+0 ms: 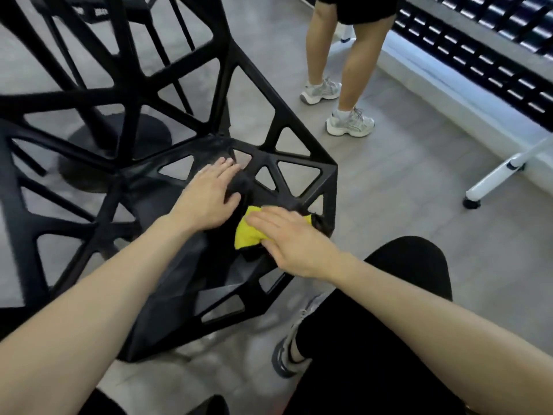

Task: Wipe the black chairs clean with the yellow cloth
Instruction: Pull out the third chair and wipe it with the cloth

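While the black chair (167, 163) fills the left and middle of the head view with its web of triangular openings, both bare hands lie on its seat. The left hand (209, 199) rests flat on the seat with fingers straight and close together, thumb splayed toward the cloth, holding nothing. Just right of it, the right hand (284, 238) presses down on the yellow cloth (247, 232) with straight fingers laid over it; the cloth sits bunched near the seat's right front corner, partly hidden under that palm, with a dark edge showing at its lower and right sides. Behind the chair's backrest struts, a round black table base (119, 139) and its post stand on the grey floor (404, 190), seen only through the openings, and more black chair legs show beyond that, at the top left. Right of the chair and farther back, a second person's legs (338, 55) in white sneakers stand on the floor. Farther right, a white frame leg (502, 175) with a dark foot slants down beside a low white ledge. Below the chair's front edge, the wearer's own sneaker (287, 348) and black-clad knee crowd the lower right.
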